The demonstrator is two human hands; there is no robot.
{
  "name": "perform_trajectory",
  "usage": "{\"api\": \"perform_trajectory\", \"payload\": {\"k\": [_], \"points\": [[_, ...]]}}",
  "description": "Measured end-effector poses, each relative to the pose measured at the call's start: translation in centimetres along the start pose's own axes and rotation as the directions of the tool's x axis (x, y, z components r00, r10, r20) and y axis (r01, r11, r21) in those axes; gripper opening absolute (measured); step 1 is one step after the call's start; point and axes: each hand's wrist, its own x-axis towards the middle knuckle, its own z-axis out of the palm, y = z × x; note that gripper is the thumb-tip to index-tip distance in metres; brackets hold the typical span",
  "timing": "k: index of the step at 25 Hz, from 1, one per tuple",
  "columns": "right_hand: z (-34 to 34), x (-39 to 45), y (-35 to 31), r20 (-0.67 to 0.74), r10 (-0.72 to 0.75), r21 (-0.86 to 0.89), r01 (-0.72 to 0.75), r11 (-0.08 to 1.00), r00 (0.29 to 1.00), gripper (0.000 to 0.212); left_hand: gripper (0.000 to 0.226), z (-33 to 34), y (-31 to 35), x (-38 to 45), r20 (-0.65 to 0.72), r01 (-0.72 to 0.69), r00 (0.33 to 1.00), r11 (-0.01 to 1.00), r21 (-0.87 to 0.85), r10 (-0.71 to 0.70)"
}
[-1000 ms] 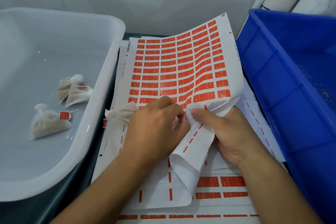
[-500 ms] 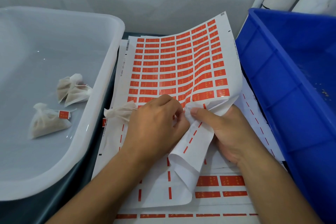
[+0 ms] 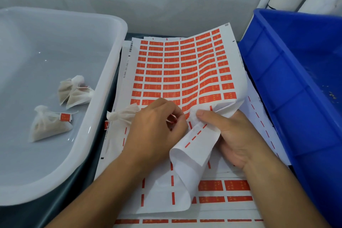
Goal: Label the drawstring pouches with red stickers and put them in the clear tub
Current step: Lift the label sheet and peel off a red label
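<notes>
Centre frame, right hand (image 3: 238, 135) grips the curled sticker sheet (image 3: 185, 72), bending it so the left hand (image 3: 155, 127) fingers can pinch off a sticker; pouch (image 3: 123, 114) tucked beneath. 3 pouches lie in the tub (image 3: 103, 79), left.

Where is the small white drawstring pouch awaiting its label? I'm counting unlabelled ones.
Head view: the small white drawstring pouch lies under the left hand, on the sticker sheet beside the clear tub.

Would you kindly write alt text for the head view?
Two hands peel a red sticker from a curled sticker sheet: the right hand grips the sheet, the left hand pinches the sticker beside a pouch. Three pouches lie in the clear tub.
</notes>
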Motion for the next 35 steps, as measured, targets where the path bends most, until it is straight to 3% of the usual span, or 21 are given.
{"api": "perform_trajectory", "payload": {"k": [3,7,17,25,29,35], "points": [[0.4,-0.2,0.0,0.007,0.022,0.031,-0.023,0.999,1.0,0.036,0.032,-0.1,0.3,-0.5,0.056,-0.037,0.998,0.999,-0.033,0.039],[0.6,-0.3,0.0,0.017,0.033,0.033,-0.033,0.999,0.999,0.033,0.047,-0.1,0.6,-0.7,0.03,-0.035,0.999,0.998,-0.043,0.036],[0.5,-0.3,0.3,-0.037,0.032,-0.04,-0.034,0.999,0.999,0.032,0.046,0.0,0.7,-0.7,-0.004,-0.063,0.998,0.998,-0.019,0.063],[0.8,-0.3,0.0,-0.039,0.009,-0.028,-0.01,1.0,0.999,0.034,0.031,-0.4,0.1,-0.6,0.005,-0.05,0.999,0.995,-0.084,0.051],[0.6,-0.2,0.0,-0.035,0.013,-0.023,-0.014,1.0,0.999,0.037,0.012,-0.5,-0.1,-0.3,0.018,0.004,1.0,0.997,-0.081,-0.002],[-0.4,-0.2,-1.1,-0.006,0.028,-0.07,-0.028,0.997,1.0,0.035,0.016,-0.3,-0.3,-0.1,-0.002,0.096,0.995,0.992,-0.085,-0.097]]}}
